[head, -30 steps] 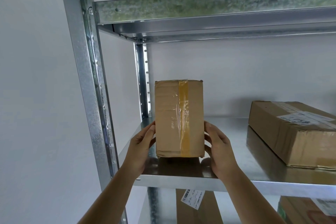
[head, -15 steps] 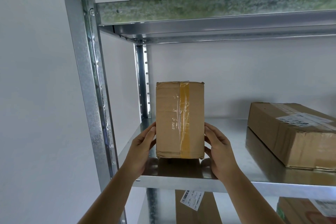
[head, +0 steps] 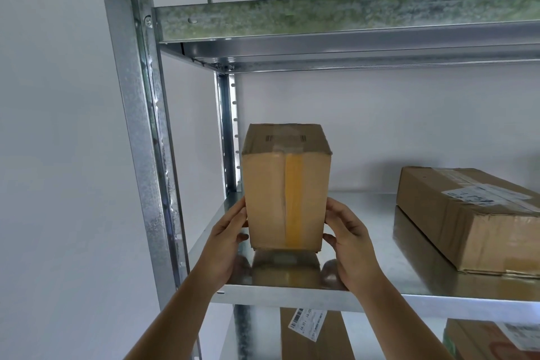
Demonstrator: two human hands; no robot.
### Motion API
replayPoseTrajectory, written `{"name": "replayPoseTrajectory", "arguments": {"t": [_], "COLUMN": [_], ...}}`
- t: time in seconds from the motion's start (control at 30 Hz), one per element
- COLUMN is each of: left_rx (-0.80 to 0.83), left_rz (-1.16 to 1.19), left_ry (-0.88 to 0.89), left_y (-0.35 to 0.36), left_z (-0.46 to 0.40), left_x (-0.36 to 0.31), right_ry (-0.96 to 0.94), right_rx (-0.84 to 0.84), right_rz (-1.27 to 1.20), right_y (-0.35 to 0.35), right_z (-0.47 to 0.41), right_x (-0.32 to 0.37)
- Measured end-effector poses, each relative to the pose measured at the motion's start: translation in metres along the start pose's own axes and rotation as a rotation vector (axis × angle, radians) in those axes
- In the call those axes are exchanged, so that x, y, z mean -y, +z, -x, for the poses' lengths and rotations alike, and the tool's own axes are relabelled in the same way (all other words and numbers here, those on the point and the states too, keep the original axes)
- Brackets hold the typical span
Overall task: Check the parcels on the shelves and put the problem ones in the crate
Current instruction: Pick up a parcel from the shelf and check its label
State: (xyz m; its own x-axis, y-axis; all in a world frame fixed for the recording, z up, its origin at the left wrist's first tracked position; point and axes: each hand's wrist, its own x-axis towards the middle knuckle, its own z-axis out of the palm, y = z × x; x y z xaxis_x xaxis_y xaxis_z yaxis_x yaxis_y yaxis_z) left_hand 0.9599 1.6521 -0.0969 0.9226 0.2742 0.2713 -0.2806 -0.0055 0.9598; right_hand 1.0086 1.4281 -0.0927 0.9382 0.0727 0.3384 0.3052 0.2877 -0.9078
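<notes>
Gripping a small cardboard box (head: 285, 193) from both sides, the left hand (head: 224, 245) has its fingers curled against the box's left face and its thumb near the lower left edge, while the right hand (head: 349, 245) mirrors it on the right face, fingers wrapped at the side and thumb close to the lower right corner. This box stands on end and tips toward the camera, so its top face with a strip of clear tape shows; a band of yellowish tape (head: 293, 199) runs down the near face. Its bottom edge sits at, or just above, the metal shelf (head: 365, 219), near the shelf's left front corner; whether it touches the metal cannot be told, though its reflection shows directly below it. Farther right on the same shelf lies a larger flat box (head: 467, 219) with a white label (head: 473, 196) on top, well apart from the held one. Left of the hands rises the grey metal upright (head: 137, 126) of the rack, and another shelf (head: 344, 17) spans above. Below the front edge, on the lower level, stand a brown box with a barcode label (head: 306, 323) and, at the far right, another labelled box (head: 493, 340).
</notes>
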Motion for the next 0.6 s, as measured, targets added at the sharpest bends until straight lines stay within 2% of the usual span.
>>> {"name": "replayPoseTrajectory", "arguments": {"t": [0.17, 0.3, 0.5, 0.6], "left_rx": [-0.025, -0.022, 0.098, 0.098], "left_rz": [0.041, 0.092, 0.129, 0.124], "left_ry": [-0.037, 0.000, 0.050, 0.064], "left_y": [0.0003, 0.0035, 0.0050, 0.0043], "left_z": [0.0023, 0.0066, 0.0092, 0.0092], "left_x": [-0.0004, -0.0055, -0.0081, -0.0090], "right_ry": [-0.038, -0.073, -0.100, -0.094], "right_rx": [0.053, 0.111, 0.131, 0.124], "right_rz": [0.060, -0.024, -0.032, -0.027], "right_y": [-0.0016, -0.0016, -0.0035, -0.0034], "right_z": [-0.0020, -0.0006, -0.0026, -0.0017], "right_x": [-0.0047, -0.0029, -0.0074, -0.0055]}}
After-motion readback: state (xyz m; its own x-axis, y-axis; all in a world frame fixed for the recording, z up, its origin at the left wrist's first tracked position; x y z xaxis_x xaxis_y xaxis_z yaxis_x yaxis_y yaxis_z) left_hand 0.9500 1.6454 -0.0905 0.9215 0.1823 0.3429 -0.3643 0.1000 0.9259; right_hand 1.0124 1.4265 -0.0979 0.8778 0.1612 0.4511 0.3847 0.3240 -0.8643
